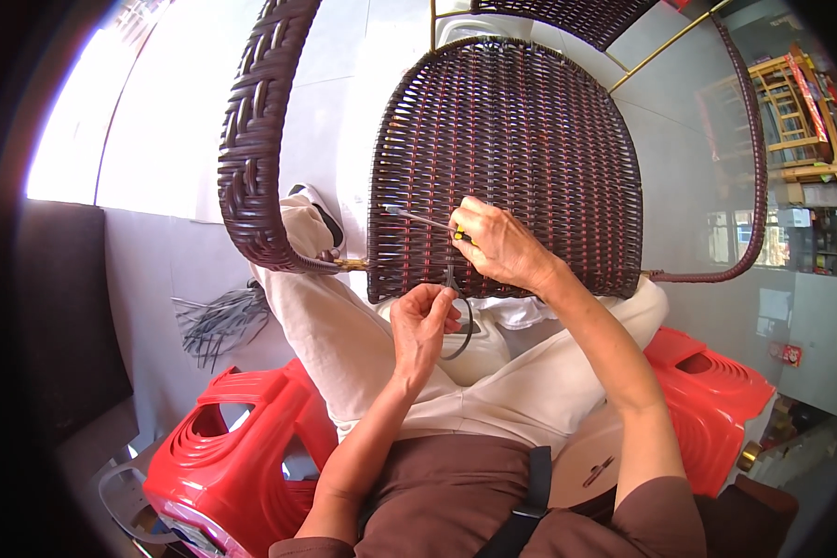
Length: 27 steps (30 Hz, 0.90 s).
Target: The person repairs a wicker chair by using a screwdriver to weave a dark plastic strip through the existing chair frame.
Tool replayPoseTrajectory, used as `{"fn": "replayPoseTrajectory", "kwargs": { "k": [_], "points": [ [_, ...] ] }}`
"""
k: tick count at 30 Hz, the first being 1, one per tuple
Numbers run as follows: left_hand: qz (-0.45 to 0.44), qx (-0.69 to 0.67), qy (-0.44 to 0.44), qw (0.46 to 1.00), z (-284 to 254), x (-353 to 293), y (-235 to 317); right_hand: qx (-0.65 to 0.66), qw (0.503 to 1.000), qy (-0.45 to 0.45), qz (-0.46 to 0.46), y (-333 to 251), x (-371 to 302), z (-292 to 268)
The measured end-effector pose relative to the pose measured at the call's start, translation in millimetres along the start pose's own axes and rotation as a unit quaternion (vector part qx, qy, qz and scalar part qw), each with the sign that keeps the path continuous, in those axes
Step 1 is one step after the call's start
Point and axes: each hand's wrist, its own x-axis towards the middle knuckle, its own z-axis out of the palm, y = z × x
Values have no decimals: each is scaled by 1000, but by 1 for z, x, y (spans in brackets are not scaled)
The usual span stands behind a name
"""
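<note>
A dark brown woven wicker seat (516, 139) of a chair lies across my lap, its near edge at my thighs. In my right hand (502, 244), closed above the weave, is a screwdriver (418, 219) with a black and yellow handle. Its metal shaft points left over the seat and its tip is close to the left part of the weave; whether it touches I cannot tell. My left hand (420, 321) pinches a dark flat weaving strip (471, 327) at the seat's near edge. The strip's loose part curls down over my lap.
The chair's thick woven armrest (256, 139) arches up on the left, and a thinner one (758, 158) on the right. Red plastic stools (242, 456) (707, 400) flank me. A bundle of grey strips (221, 321) lies on the floor; wooden frames (790, 121) stand far right.
</note>
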Motion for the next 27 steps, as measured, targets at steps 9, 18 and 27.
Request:
{"fn": "replayPoseTrajectory", "kwargs": {
  "k": [9,18,27],
  "points": [
    [-18,-6,-79,997,-8,-9,14,-133,988,70,-41,-1,23,-13],
    [141,128,-59,980,-11,-11,4,-259,933,243,-61,24,85,-80],
    [253,348,70,900,9,1,26,-366,854,353,-108,13,102,-130]
  ]
}}
